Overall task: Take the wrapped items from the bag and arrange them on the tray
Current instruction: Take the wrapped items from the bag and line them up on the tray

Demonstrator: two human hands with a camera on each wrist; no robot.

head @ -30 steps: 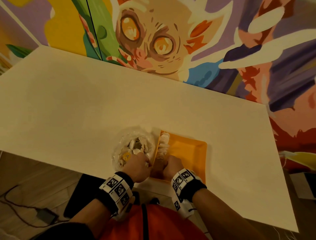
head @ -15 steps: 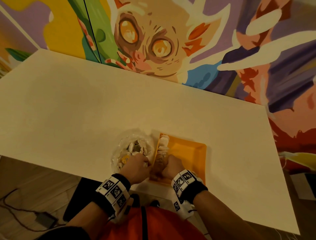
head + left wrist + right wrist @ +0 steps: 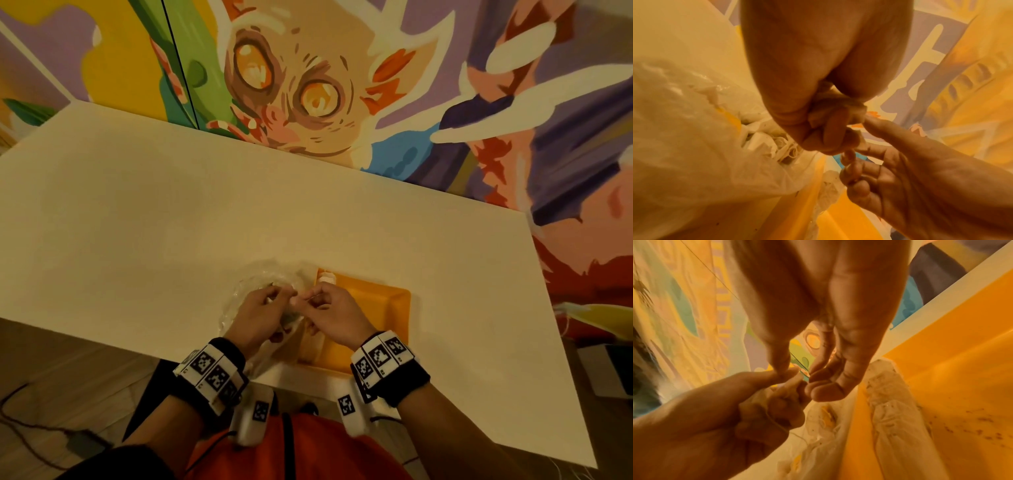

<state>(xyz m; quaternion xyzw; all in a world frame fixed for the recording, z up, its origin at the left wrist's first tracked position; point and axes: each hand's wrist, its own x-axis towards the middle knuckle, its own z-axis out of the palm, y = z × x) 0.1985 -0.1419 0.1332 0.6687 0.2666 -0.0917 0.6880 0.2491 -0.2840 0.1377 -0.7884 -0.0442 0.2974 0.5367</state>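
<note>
Above the seam between bag and tray, my left hand (image 3: pixel 274 301) grips a pale wrapped item (image 3: pixel 838 105) in curled fingers. My right hand (image 3: pixel 313 299) meets it fingertip to fingertip and pinches the wrapper's end (image 3: pixel 791 381). The clear plastic bag (image 3: pixel 239 291) lies under the left hand, with several more wrapped items (image 3: pixel 772 141) inside. The orange tray (image 3: pixel 387 308) lies to the bag's right. Wrapped items (image 3: pixel 888 402) lie in a row along the tray's left side, one showing at the far end (image 3: pixel 325 275).
The white table (image 3: pixel 171 222) stretches wide to the left and far side, ending at a painted mural wall (image 3: pixel 308 85). Bag and tray sit close to the table's near edge. Dark crumbs (image 3: pixel 982 426) dot the tray floor.
Both hands have lifted from the tray's near-left corner and moved forward. They now meet higher up, over the bag's right rim, with a wrapped item between them.
</note>
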